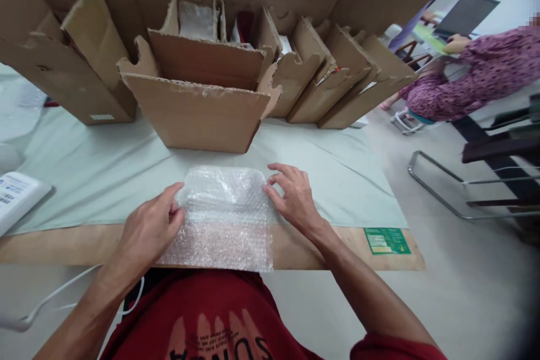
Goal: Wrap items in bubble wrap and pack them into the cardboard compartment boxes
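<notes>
A clear sheet of bubble wrap point(228, 208) lies in front of me, folded over at its far part, its near end reaching the table's front edge. My left hand point(147, 228) is closed at the wrap's left edge, thumb and curled fingers gripping it. At the right edge, my right hand point(295, 194) has its fingers apart, with a fingertip or thumb touching the wrap's far right corner. Whether anything flat lies inside the folded wrap, I cannot tell.
Open cardboard boxes point(206, 112) stand in a row along the back, several holding packed items. A white device point(19, 199) sits at the left. A green label point(387, 241) is on the wooden table edge point(316, 247). A person in purple point(472, 76) sits at the right, beyond metal-framed furniture point(439, 191).
</notes>
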Action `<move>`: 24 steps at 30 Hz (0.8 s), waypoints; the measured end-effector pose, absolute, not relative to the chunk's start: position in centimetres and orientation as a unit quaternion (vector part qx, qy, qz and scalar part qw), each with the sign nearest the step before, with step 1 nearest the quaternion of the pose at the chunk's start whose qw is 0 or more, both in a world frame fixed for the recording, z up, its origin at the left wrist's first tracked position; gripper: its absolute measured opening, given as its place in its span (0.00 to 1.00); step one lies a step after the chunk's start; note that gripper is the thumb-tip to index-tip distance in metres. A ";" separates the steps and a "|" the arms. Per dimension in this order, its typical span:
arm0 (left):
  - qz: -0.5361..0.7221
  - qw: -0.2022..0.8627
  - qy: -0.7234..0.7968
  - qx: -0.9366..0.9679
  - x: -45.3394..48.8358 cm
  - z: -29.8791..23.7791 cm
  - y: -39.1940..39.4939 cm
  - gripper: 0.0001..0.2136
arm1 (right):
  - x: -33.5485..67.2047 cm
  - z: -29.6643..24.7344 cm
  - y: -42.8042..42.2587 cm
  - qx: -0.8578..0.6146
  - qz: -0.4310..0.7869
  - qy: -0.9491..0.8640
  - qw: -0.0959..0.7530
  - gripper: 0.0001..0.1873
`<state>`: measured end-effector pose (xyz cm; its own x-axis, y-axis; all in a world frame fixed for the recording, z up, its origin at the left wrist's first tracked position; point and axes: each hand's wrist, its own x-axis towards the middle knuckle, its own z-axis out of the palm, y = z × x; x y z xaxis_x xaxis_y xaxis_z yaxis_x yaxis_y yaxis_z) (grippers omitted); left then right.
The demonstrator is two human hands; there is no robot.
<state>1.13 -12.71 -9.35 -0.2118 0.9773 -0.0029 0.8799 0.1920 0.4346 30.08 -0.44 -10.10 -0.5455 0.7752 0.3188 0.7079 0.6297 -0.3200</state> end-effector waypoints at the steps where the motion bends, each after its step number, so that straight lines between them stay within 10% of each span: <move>1: 0.181 0.126 0.764 0.607 1.0 -9.3 -12.8 0.22 | 29.8 -9.8 0.1 -0.418 0.066 -0.878 0.224 0.04; 16: 0.155 0.022 0.624 0.765 3.3 -12.6 -10.2 0.25 | 24.1 -10.5 -1.9 -0.234 0.117 -0.960 0.096 0.34; 24: 0.114 0.010 0.600 0.791 2.3 -13.1 -10.4 0.26 | 29.4 -9.9 -2.1 -0.380 0.092 -0.918 0.059 0.25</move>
<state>2.32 -10.41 -13.06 0.2530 0.9528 0.1677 0.9481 -0.2787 0.1531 29.44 -2.11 -9.90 -0.7036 0.7095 0.0388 0.6878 0.6938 -0.2134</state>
